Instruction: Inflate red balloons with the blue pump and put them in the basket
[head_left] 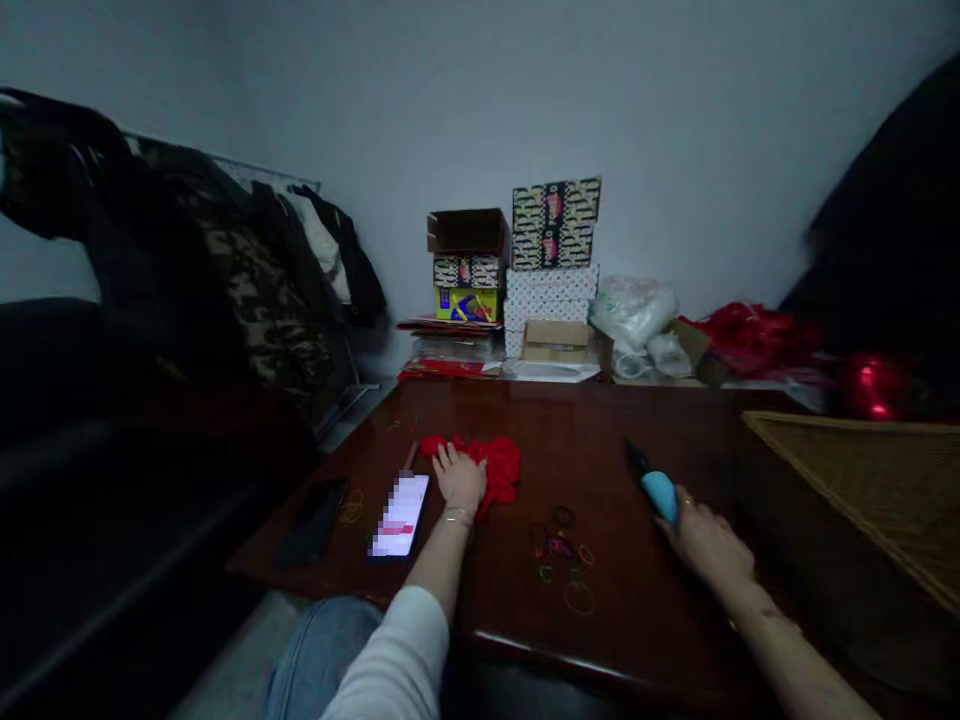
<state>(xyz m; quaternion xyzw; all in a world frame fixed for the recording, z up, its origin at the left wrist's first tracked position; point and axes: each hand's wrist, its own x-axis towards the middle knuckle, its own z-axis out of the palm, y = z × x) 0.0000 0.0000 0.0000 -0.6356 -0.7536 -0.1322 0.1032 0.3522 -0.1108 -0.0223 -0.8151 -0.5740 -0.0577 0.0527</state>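
Note:
My left hand point(459, 480) lies palm down on a crumpled red cloth point(504, 465), its fingers spread. Whatever is under the palm is hidden. At the right of the table, my right hand point(709, 545) is closed around the near end of a light-blue object point(659, 494) with a dark, narrow far end; its exact kind is unclear. Between the hands, nearer the front edge, lie several small coloured elastic bands point(560, 546). A lit phone point(400, 516) rests just left of my left forearm.
A dark phone point(311, 522) and thin tan bands point(351, 506) lie at the table's left. A wicker basket point(855, 450) stands at the right. Stacked boxes point(555, 225), plastic bags point(636, 310) and red material point(757, 338) line the back. Coats point(255, 270) hang at left.

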